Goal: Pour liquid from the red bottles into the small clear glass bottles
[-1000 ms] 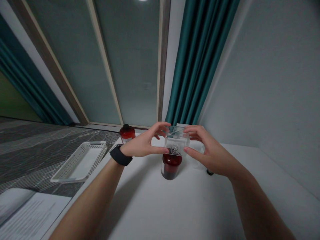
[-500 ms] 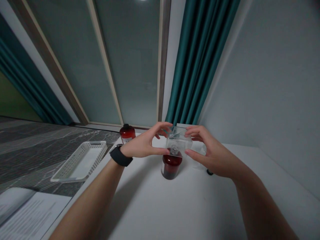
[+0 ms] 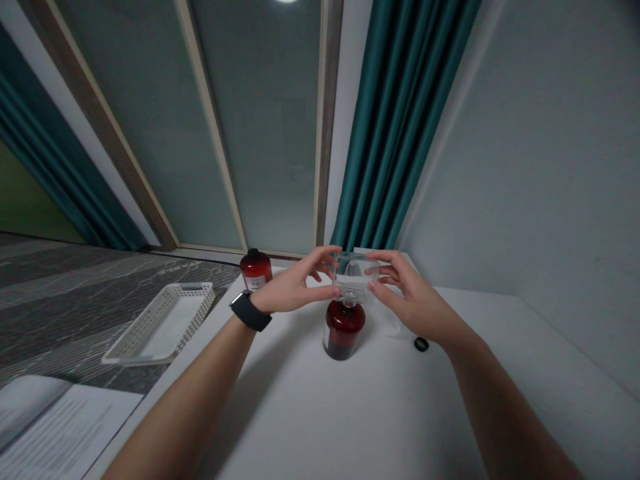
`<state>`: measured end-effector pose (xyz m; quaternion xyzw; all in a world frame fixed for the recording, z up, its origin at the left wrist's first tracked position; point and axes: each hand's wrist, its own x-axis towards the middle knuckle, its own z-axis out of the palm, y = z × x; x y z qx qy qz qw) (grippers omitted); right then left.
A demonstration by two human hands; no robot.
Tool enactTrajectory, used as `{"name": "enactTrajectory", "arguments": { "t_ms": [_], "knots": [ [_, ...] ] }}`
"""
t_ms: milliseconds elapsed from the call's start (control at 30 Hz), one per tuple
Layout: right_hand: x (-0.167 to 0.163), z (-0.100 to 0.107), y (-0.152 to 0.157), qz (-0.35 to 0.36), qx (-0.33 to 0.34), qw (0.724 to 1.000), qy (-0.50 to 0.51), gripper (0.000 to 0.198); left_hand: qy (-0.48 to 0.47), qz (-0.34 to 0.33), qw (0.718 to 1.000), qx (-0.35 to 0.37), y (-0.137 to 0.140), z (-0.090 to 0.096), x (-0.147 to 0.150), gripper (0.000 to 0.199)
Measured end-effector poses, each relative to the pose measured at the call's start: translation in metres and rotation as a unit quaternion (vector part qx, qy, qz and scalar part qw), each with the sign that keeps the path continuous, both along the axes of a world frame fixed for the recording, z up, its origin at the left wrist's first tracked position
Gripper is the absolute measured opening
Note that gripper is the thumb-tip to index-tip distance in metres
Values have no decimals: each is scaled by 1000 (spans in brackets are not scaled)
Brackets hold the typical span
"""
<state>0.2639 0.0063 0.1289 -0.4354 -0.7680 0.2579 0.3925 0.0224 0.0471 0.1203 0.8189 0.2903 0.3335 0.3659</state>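
Observation:
Between my two hands is a clear, square-sided bottle [image 3: 356, 270], its round neck pointing down. My left hand [image 3: 300, 283], with a black watch on the wrist, grips its left side between thumb and fingers. On the right side, the thumb and fingertips of my right hand [image 3: 407, 293] hold it. Directly below stands a dark red bottle [image 3: 344, 330] without its cap, upright on the white table. The clear neck meets or overlaps its mouth; whether they touch, I cannot tell. A black ring-like cap [image 3: 421, 344] lies under my right forearm.
Another red bottle [image 3: 256, 270] with a black cap stands behind my left wrist. To the left are a white perforated basket [image 3: 173, 323] and an open book [image 3: 75, 427]. Behind the white table [image 3: 320, 413] hang teal curtains [image 3: 400, 127] beside glass panels.
The clear bottle has tilted, so its neck now points down at the red bottle's mouth. My right hand has shifted slightly left, uncovering more of the black cap.

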Motion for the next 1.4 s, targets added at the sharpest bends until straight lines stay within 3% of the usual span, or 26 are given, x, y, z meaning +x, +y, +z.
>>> {"name": "enactTrajectory", "arguments": {
  "t_ms": [233,367,533,667,900,1133,1300,1400],
  "knots": [
    [-6,-13,17,-28,-53,996,71,36,-36,29,999,-19,10,-17,9,52],
    [-9,-22,24,-22,-78,991,109,32,-56,48,997,-35,13,-25,13,53],
    [-11,-31,29,-27,-127,978,161,34,-24,1,999,-40,14,-27,13,58],
    [-9,-34,31,-14,-143,975,171,38,-12,40,999,-14,16,-29,13,56],
    [-7,-36,29,20,-143,980,139,55,-28,93,995,7,18,-31,13,44],
    [-8,-30,26,42,-101,981,162,61,-45,141,989,14,13,-21,15,40],
    [-10,-25,23,7,-50,982,183,61,-37,103,994,10,8,-12,11,42],
    [-11,-21,21,-14,-45,980,195,48,-17,48,997,57,5,-6,4,69]
  ]
}}
